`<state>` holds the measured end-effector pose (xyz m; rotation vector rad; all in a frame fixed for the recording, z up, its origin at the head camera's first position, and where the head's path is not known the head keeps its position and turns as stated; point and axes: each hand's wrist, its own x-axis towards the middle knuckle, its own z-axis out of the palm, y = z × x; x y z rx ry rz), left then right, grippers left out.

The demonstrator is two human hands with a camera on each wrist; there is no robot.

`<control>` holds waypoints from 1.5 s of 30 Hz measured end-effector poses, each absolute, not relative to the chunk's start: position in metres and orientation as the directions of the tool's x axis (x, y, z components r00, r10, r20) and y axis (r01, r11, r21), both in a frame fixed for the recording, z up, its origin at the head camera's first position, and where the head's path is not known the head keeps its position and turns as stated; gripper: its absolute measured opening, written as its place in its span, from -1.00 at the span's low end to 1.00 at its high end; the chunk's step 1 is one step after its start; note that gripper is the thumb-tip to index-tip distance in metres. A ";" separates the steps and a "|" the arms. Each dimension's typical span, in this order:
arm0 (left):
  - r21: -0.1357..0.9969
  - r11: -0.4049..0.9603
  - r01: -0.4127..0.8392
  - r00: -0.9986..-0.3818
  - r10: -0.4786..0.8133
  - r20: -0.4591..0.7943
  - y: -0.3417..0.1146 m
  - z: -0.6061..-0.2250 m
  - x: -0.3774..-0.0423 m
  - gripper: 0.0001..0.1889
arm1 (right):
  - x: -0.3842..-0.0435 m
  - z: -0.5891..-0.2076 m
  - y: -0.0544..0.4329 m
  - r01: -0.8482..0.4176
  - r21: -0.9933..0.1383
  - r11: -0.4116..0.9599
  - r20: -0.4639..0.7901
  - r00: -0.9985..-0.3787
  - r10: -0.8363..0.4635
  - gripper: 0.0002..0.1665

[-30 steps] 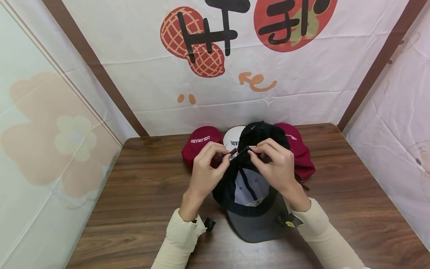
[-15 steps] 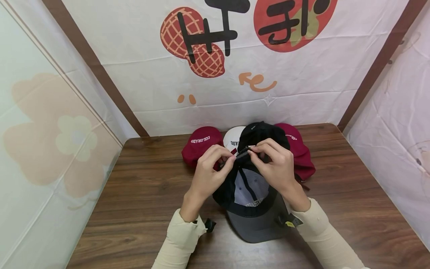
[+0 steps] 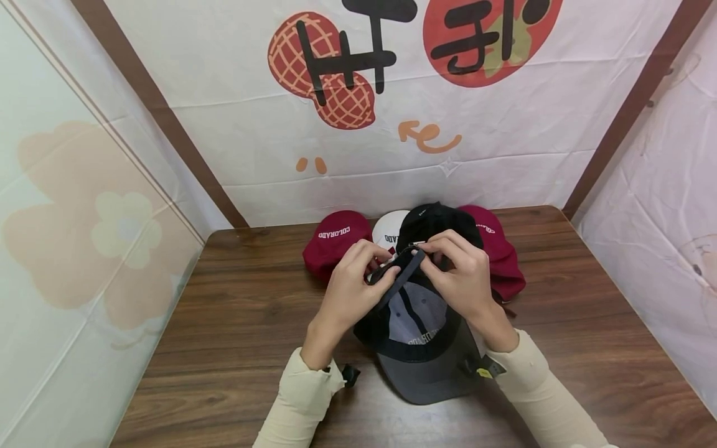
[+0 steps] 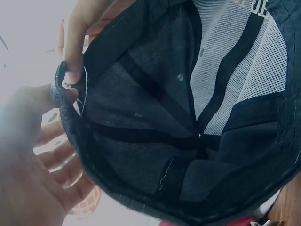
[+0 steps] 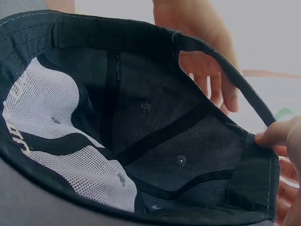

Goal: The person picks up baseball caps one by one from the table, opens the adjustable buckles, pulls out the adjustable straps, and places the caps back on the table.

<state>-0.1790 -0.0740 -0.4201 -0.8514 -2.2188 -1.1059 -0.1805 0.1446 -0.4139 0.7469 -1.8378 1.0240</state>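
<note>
A dark cap point(image 3: 434, 376) with a grey brim and pale mesh lining lies crown down, its inside facing me. My right hand point(image 3: 463, 274) pinches one end of the cap's back strap point(image 3: 406, 277) by the rim; in the right wrist view the strap point(image 5: 235, 77) arches over the back opening. My left hand point(image 3: 348, 289) is at the strap's other end, thumb and forefinger apart. Through the opening, the right wrist view shows several fingers of the left hand point(image 5: 200, 26) behind the strap. Spread fingers of the left hand point(image 4: 61, 169) lie outside the rim in the left wrist view.
Behind the hands stand a maroon cap point(image 3: 335, 239), a white cap point(image 3: 388, 229), a black cap point(image 3: 439, 221) and another maroon cap point(image 3: 504, 264). They line the back of the wooden table point(image 3: 224, 348), before a printed cloth wall point(image 3: 358, 180).
My left thumb and forefinger have come apart from their pinch. The strap now stands out as a slanting band over the cap's opening. My right hand has hardly moved.
</note>
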 end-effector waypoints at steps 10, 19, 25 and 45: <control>0.472 0.559 0.682 -0.702 0.316 0.638 -0.073 -0.420 -0.179 -0.76 | -0.179 -0.413 0.145 -0.805 -0.355 0.475 0.881 -0.458 -0.117 -0.77; 0.532 0.522 0.666 -0.716 0.251 0.651 -0.078 -0.421 -0.181 -0.91 | -0.179 -0.415 0.146 -0.777 -0.358 0.518 0.851 -0.500 -0.161 -0.76; 0.549 0.499 0.671 -0.702 0.187 0.687 -0.083 -0.418 -0.183 -0.90 | -0.177 -0.416 0.147 -0.751 -0.351 0.559 0.809 -0.544 -0.222 -0.73; 0.562 0.512 0.649 -0.670 0.034 0.742 -0.105 -0.414 -0.187 -0.92 | -0.178 -0.431 0.154 -0.715 -0.294 0.634 0.746 -0.587 -0.315 -0.80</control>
